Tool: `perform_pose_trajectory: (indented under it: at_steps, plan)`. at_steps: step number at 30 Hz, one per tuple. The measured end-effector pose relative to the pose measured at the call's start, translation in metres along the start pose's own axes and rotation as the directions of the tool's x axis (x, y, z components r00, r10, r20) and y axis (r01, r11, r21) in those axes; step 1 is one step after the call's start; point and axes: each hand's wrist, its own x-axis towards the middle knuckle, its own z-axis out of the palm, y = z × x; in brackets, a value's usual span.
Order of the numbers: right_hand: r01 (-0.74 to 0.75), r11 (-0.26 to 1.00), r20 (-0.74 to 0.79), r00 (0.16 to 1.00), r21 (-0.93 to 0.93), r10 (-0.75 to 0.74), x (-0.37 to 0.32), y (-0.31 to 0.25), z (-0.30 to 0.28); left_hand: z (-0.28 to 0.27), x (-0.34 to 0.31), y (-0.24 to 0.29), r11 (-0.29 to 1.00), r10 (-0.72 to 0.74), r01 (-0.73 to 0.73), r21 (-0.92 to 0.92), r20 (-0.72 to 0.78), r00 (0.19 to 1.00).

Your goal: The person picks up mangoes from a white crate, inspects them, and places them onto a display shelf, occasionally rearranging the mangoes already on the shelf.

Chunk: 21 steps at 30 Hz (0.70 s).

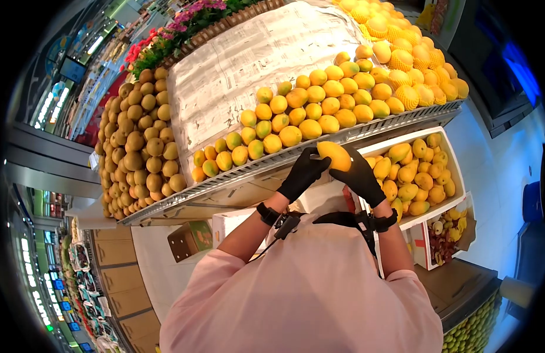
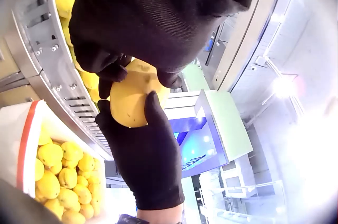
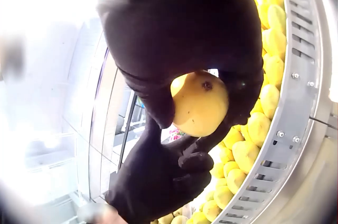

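Between two black-gloved hands a yellow mango (image 1: 335,156) is held up in front of the display's lower edge. The right hand (image 1: 362,177) grips it, thumb on one side and fingers on the other, as the right wrist view shows. At its opposite end the left hand (image 1: 306,173) pinches it between thumb and fingertips. A dark stem spot on the mango (image 3: 199,109) faces the right wrist camera. Just beyond the hands, rows of yellow-green mangoes (image 1: 290,136) line the sloped display. To the right, a white foam box (image 1: 455,187) holds many loose mangoes (image 2: 67,177).
A slotted metal rail (image 1: 243,167) edges the display, with paper lining (image 1: 243,65) behind the mango rows. Brown round fruit (image 1: 137,141) is piled at left, net-wrapped yellow fruit (image 1: 406,97) at upper right. An open cardboard carton (image 1: 190,240) sits below on the left.
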Motion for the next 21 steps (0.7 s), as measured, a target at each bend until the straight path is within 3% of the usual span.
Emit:
perform_pose_trajectory:
  at_steps: [2,5,8,9,12,13,20,21]
  plan:
    - [-0.002,1.0,0.062,0.998,0.007,0.002,0.001,0.002,-0.005,-0.004,-0.004,0.004,0.995,0.101,-0.1,0.023,-0.006,0.995]
    - [-0.015,0.998,0.152,0.988,0.065,0.005,0.003,-0.004,-0.007,-0.016,-0.002,-0.009,0.912,0.385,-0.39,0.129,0.061,0.921]
    - [0.04,0.999,0.233,0.972,0.016,-0.043,0.008,0.0,-0.004,-0.029,-0.01,-0.002,0.937,0.317,-0.335,0.097,0.165,0.934]
    - [0.028,0.999,0.263,0.964,0.036,-0.036,0.012,0.004,0.0,-0.033,-0.009,0.001,0.912,0.351,-0.387,0.135,0.228,0.908]
    - [-0.065,0.988,0.31,0.951,0.137,0.019,0.016,0.007,0.01,-0.045,-0.014,0.0,0.949,0.171,-0.223,0.222,0.233,0.957]
    - [-0.053,0.995,0.325,0.945,0.086,0.022,0.019,0.009,0.012,-0.049,-0.01,-0.005,0.925,0.241,-0.304,0.226,0.267,0.933]
    - [-0.188,0.978,0.435,0.89,0.087,0.132,0.041,0.01,0.037,-0.072,-0.028,0.0,0.933,0.137,-0.215,0.289,0.268,0.954]
    - [-0.139,0.988,0.43,0.898,0.069,0.097,0.044,0.012,0.042,-0.075,-0.028,-0.005,0.938,0.135,-0.207,0.277,0.256,0.957]
